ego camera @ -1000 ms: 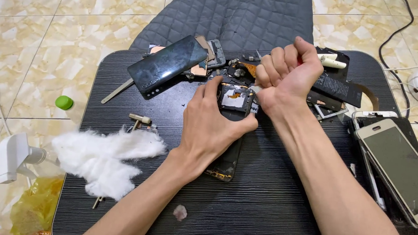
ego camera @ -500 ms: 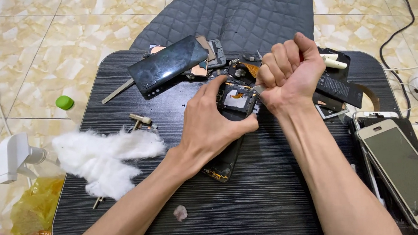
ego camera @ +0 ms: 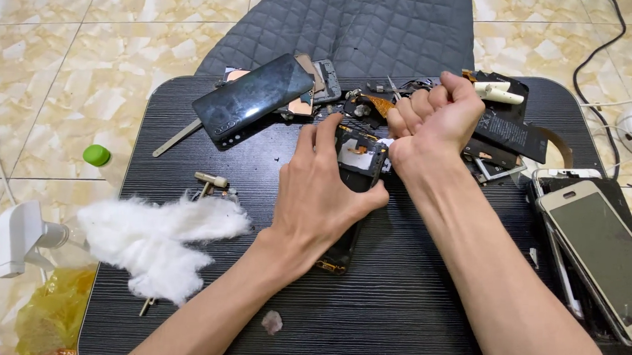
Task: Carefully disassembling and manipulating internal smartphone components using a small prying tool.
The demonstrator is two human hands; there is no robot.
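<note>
Left hand [ego camera: 322, 199] lies flat over the opened phone [ego camera: 354, 174], palm down, thumb out to the right and fingers spread along its left edge, pressing it onto the black table [ego camera: 410, 305]. It pins the phone rather than closing round it. The phone sits at the middle of the table, long axis running toward the person, its upper end exposed with a pale metal plate showing.

Right hand [ego camera: 438, 119] is curled into a tight fist at the phone's upper right corner. It appears to grip a thin tool, possibly tweezers, but the fingers hide it and I cannot tell for certain.

Change over the last second: the fist has shifted slightly right and lifted a touch from the corner, and more of the phone's inner frame shows. The left hand has not moved. Judged from this, the work remains at that upper corner, with nothing yet lifted free.

Outward: a dark glass panel [ego camera: 254, 101] leans on loose parts behind the phone; a second phone [ego camera: 604, 257] with a cracked screen lies at the right edge; a wad of cotton [ego camera: 154, 241] at the left.

Containers: a spray bottle [ego camera: 21, 240] stands off the table at left, with yellow liquid [ego camera: 53, 308] below its white head
</note>
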